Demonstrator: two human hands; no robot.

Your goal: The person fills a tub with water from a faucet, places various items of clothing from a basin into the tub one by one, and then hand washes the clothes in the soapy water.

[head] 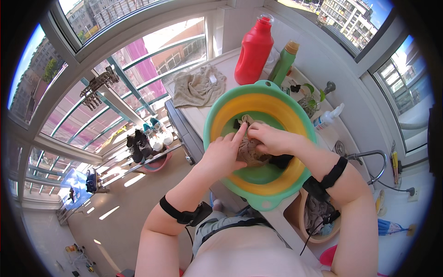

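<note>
A green and yellow plastic basin [259, 192] stands on the counter in front of me. Inside it lies a crumpled beige garment [254, 154], thin and wet-looking, with dark cloth [281, 161] beside it. My left hand [224, 150] is on the garment's left side, index finger stretched along it and thumb lower down; the fingers' exact grip is partly hidden. From the right, my right hand [268, 136] pinches the upper part of the same cloth with curled fingers. Both hands are close together, low over the basin.
Behind the basin stand a red detergent bottle [254, 52] and a green bottle [284, 62], beside a beige towel [199, 86]. A pump bottle [328, 116] and metal faucet [377, 155] are on the right. Clothes [316, 214] fill a sink [299, 221] near my right elbow.
</note>
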